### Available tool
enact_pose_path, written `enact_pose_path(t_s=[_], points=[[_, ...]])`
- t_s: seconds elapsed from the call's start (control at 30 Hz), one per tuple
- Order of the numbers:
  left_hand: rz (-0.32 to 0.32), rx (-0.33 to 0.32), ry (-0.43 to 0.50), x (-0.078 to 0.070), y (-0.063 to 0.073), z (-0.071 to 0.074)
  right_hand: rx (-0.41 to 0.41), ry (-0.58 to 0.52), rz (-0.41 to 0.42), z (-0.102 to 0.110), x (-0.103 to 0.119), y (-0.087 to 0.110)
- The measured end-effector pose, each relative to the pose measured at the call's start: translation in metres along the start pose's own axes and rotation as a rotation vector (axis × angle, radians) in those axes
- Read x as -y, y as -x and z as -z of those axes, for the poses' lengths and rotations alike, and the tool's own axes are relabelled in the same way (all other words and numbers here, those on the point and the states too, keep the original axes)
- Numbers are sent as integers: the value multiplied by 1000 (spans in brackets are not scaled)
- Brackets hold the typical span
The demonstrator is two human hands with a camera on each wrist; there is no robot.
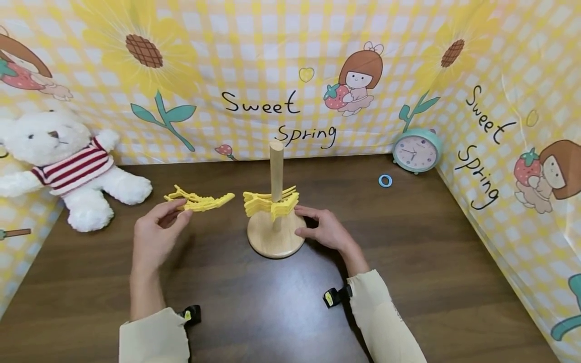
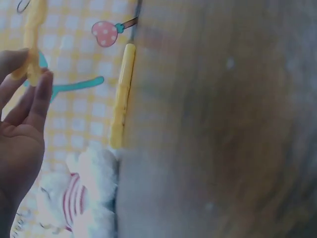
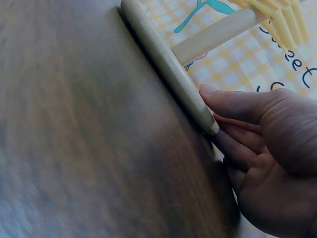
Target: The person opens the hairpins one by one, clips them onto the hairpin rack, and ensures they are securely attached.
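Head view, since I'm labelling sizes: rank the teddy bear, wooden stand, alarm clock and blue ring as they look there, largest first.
1. teddy bear
2. wooden stand, base and pole together
3. alarm clock
4. blue ring, clearly smallest

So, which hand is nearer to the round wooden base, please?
The right hand: it pinches the wooden base at its right edge. The left hand is apart, off to the left, holding a yellow piece.
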State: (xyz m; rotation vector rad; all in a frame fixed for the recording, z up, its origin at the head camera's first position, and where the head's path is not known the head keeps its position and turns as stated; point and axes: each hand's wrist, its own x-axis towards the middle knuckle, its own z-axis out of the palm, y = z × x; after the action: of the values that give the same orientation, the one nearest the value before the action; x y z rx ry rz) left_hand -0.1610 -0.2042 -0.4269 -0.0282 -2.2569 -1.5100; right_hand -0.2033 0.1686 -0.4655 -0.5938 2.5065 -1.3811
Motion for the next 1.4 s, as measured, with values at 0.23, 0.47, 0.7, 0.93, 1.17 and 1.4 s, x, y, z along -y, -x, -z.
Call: enact_pose_path(t_s=[0.23, 0.47, 0.7, 0.93, 1.17, 1.4], points=[[-148, -42, 67, -17, -5, -8, 0, -3, -6, -4, 0, 0], [-281, -37, 108, -31, -13, -19, -6, -5, -17, 0, 0, 0], [-387, -34, 203, -41, -15, -27, -6, 7, 0, 3, 0, -1], [-471, -37, 139, -53, -12, -35, -1, 3, -6, -1, -2, 0], [-555, 40, 137, -68, -13, -51, -9, -7, -13, -2, -1, 1], [-572, 102, 119, -74, -13, -64, -8, 2, -17, -1, 0, 0]])
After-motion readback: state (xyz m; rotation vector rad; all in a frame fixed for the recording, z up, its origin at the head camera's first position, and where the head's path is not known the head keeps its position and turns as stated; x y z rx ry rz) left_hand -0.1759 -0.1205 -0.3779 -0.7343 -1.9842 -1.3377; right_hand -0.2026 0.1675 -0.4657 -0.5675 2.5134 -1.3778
